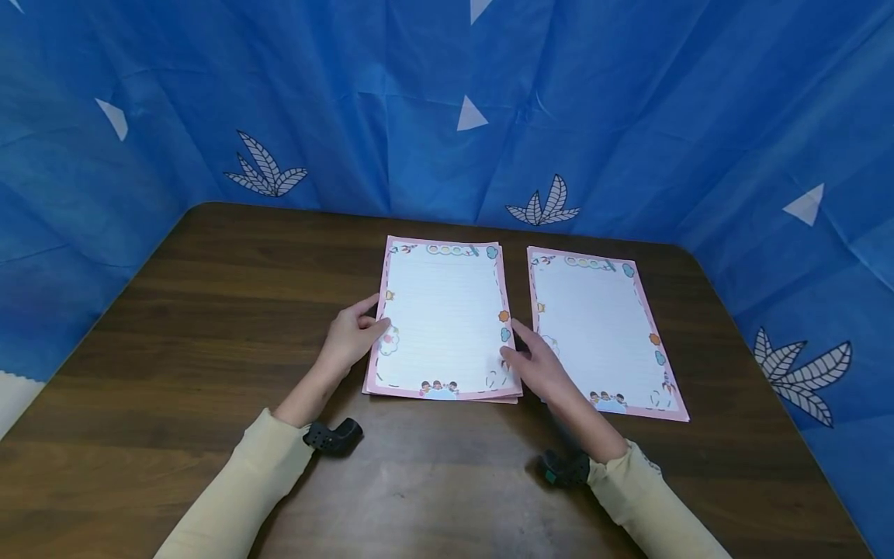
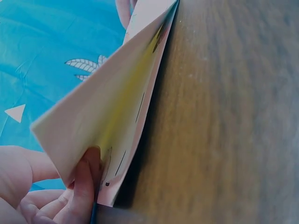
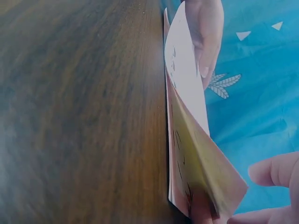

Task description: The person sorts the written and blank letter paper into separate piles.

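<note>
Both hands hold a sheet of lined writing paper [image 1: 443,310] with a pink cartoon border, above other like sheets whose edges peek out at its lower right. My left hand [image 1: 351,335] pinches its left edge, thumb on top and fingers beneath. At the right edge my right hand [image 1: 539,363] grips it, one fingertip under the paper in the right wrist view. Seen from the left wrist, the raised sheet [image 2: 93,107] bends up, leaving a gap over the lower sheet [image 2: 140,116]. The right wrist view shows the same upward bend in the sheet [image 3: 219,172].
To the right, a second pile of the same bordered paper [image 1: 601,334] lies on the dark wooden table [image 1: 244,264], partly behind my right hand. A blue curtain [image 1: 419,101] with leaf and triangle prints stands along the table's back and sides.
</note>
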A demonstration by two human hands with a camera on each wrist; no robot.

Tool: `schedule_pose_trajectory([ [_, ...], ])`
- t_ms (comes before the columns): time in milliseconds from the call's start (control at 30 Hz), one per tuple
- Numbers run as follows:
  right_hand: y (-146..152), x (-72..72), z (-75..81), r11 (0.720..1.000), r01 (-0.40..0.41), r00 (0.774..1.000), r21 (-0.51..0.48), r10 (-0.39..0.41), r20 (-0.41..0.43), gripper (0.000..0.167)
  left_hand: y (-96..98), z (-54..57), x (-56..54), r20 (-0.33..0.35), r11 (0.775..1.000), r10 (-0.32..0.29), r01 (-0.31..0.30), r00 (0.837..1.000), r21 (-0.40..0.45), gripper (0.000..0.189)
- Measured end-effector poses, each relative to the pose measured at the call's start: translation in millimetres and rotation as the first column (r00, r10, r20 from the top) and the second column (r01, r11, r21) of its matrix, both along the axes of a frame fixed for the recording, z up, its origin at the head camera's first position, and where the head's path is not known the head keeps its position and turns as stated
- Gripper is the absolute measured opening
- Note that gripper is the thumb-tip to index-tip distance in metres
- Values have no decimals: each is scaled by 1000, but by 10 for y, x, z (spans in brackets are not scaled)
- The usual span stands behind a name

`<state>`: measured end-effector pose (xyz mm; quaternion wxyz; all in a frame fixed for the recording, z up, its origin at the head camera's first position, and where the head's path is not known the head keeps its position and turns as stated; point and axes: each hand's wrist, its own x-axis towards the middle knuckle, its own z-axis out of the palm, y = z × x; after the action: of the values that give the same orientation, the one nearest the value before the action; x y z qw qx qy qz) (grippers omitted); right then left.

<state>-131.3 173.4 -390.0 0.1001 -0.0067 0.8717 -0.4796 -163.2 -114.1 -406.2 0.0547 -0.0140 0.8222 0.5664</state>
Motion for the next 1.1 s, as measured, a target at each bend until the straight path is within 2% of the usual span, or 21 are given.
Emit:
schedule_pose_trajectory([
  [233, 3, 0, 5, 1000, -26, 995, -3, 26, -96, 50, 7, 43, 7, -15, 999, 1, -2, 1000, -44, 55],
  [467, -21, 25, 26, 999, 2, 995, -46, -7, -101, 54, 25, 76, 16, -108, 983, -27, 7, 994, -181, 54],
  [600, -29, 30, -1, 998, 18, 988, -57, -27, -150, 55, 29, 50, 2, -141, 972, -32, -2, 989, -234, 51],
  [800, -26, 17, -44, 996, 58, 975, -66, -71, -210, 52, 15, 12, -40, -155, 979, -24, -8, 988, -202, 51],
  [967, -18, 8, -60, 992, 89, 981, -95, -104, -166, 43, -13, 17, -47, -132, 985, 15, -38, 991, -170, 50],
  [1100, -25, -6, -71, 982, 147, 980, -118, -161, -119, 23, -22, 32, -48, -129, 988, 35, -54, 991, -148, 47],
])
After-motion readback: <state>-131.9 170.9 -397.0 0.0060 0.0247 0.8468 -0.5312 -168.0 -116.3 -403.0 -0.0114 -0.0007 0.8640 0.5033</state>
